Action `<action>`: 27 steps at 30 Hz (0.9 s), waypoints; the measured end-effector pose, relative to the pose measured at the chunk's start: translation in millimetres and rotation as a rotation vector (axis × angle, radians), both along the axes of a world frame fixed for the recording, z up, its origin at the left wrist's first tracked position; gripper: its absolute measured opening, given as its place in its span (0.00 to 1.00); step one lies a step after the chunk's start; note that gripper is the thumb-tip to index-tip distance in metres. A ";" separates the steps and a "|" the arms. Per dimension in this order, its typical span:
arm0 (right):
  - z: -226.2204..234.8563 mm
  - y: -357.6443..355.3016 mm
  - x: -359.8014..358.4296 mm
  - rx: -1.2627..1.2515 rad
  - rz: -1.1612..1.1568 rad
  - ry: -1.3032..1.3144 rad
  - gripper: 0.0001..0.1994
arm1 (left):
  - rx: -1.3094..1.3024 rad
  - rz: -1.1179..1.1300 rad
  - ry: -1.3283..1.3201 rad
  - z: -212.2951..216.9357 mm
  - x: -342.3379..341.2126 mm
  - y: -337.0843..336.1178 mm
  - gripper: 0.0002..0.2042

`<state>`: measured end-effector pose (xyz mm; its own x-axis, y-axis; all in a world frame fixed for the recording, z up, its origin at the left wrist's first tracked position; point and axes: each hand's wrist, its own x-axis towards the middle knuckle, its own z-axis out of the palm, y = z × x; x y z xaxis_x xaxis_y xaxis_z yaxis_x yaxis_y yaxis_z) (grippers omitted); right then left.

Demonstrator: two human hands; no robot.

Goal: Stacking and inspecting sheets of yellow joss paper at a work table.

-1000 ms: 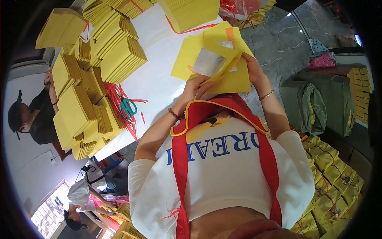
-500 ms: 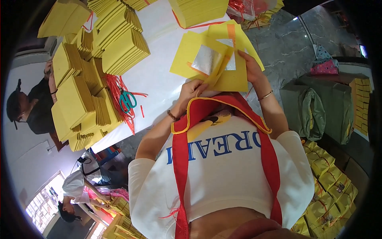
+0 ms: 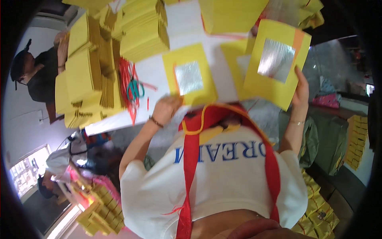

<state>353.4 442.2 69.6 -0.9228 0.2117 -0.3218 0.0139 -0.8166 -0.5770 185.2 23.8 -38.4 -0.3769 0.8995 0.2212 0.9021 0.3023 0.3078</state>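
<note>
Nearest, at the lower edge: a white short-sleeved T-shirt (image 3: 238,187), crossed by the long red cloth straps (image 3: 190,171) of a yellow-edged apron. Farther up, on the right, the right hand (image 3: 301,89), with a thin metal bangle (image 3: 297,123) at the wrist, gripping the right edge of a yellow rectangular paper sheet (image 3: 270,88) with a shiny silver square (image 3: 276,60) and an orange strip. Raised and tilted, just in front of another yellow sheet (image 3: 230,55), partly hidden. To the left, the left hand (image 3: 167,108), with a brown beaded bracelet (image 3: 156,122), touching the lower left corner of a third yellow sheet (image 3: 185,55), also silver-squared; too blurred to tell, pinching or merely resting.

Under that sheet, a white-topped table (image 3: 149,71). Near the left hand, teal-handled scissors (image 3: 135,89) on a heap of thin red strips (image 3: 128,81). Past these, tall stacks of folded yellow paper (image 3: 84,75); at the upper edge, a large yellow pile (image 3: 232,16).

Off to the right, dark green bags (image 3: 328,131) and bundled yellow packets (image 3: 318,203). Farther left, a dark-capped co-worker (image 3: 38,79) beside the stacks; lower, a co-worker in white (image 3: 65,155) near a bright barred window (image 3: 30,169).
</note>
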 end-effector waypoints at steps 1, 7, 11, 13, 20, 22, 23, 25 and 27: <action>-2.8 5.4 -1.4 0.020 -0.043 0.027 0.18 | -0.143 -0.064 -0.098 -12.7 1.2 -9.1 0.13; 12.9 0.9 -9.1 0.043 -0.119 0.085 0.18 | -0.046 0.159 -0.541 40.9 -15.3 43.1 0.13; 26.5 -9.5 -27.7 -0.057 0.001 0.234 0.18 | 0.504 -0.040 -1.227 59.0 -15.0 128.2 0.23; 39.4 -15.8 -46.2 -0.076 0.000 0.260 0.17 | 0.597 -0.133 -1.333 66.9 -16.8 159.0 0.25; 47.8 -8.4 -95.4 -0.049 0.146 0.320 0.19 | 0.816 -0.044 -1.371 129.8 -46.6 192.7 0.32; 61.0 -15.9 -105.7 0.156 0.005 0.283 0.21 | 0.875 0.050 -1.285 147.2 -55.9 196.3 0.30; 62.2 -17.6 -111.0 0.153 0.007 0.286 0.21 | 0.874 0.053 -1.282 149.2 -64.7 199.4 0.30; 65.0 -20.2 -121.9 0.510 -0.014 0.244 0.26 | 0.899 0.082 -1.158 155.8 -86.5 202.8 0.30; 72.4 -11.6 -139.1 0.645 -0.002 0.225 0.27 | 0.886 0.109 -1.111 161.3 -110.2 211.9 0.30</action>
